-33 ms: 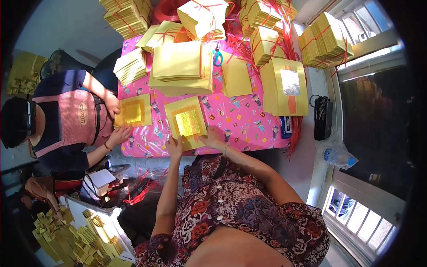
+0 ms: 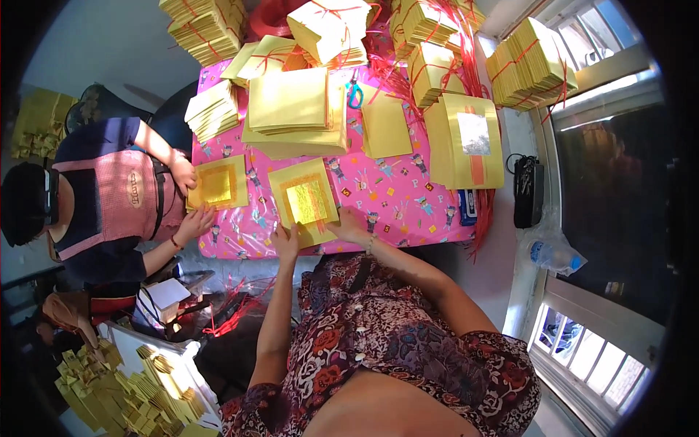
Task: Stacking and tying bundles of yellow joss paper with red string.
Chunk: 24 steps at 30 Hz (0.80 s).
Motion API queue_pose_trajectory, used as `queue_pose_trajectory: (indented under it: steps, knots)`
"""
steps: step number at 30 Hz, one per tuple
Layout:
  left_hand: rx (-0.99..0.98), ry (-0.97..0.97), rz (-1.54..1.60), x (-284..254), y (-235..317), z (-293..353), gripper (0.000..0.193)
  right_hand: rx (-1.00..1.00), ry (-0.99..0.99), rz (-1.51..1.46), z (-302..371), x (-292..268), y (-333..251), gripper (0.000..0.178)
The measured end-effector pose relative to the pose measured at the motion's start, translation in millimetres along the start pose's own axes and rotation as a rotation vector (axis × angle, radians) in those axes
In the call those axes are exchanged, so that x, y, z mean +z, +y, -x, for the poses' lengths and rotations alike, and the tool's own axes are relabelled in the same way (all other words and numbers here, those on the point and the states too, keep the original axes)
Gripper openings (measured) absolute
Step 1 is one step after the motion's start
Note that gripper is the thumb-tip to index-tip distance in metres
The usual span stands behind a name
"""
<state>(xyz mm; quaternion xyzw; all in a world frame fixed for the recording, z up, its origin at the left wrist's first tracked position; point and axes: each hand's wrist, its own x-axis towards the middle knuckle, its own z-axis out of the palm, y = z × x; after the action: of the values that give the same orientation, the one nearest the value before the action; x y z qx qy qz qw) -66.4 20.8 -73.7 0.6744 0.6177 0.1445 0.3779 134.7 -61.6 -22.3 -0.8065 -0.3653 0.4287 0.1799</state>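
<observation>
A yellow paper sheet (image 2: 306, 198) with a gold foil square in its middle lies at the near edge of the pink patterned table (image 2: 397, 193). My left hand (image 2: 286, 239) grips the sheet's near left corner. My right hand (image 2: 349, 227) holds its near right corner, fingers on the paper. Both forearms reach up from my flowered dress.
A person in a pink apron sits on the left, their hands on a second gold-centred sheet (image 2: 218, 183). Stacks of yellow paper (image 2: 291, 109), bundles tied with red string (image 2: 531, 65) and blue scissors (image 2: 354, 95) cover the table's far part. A water bottle (image 2: 557, 255) lies at the right.
</observation>
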Motion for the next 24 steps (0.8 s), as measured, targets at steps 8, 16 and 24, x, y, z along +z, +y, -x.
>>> queue_pose_trajectory:
  steps: [8,16,24]
  knots:
    - [0.182,0.27,0.303,-46.0,98.4,-19.4,0.047,-0.445,0.381,-0.718,-47.9,-130.3,-37.1,0.029]
    - [-0.09,-0.131,1.289,-74.6,209.2,-63.6,0.039,-0.447,0.46,-0.781,-61.4,-219.2,-102.6,0.029]
    - [0.181,-0.186,0.863,-18.3,231.2,-9.3,0.024,-0.513,1.037,-0.347,-9.0,-298.2,-16.3,0.033]
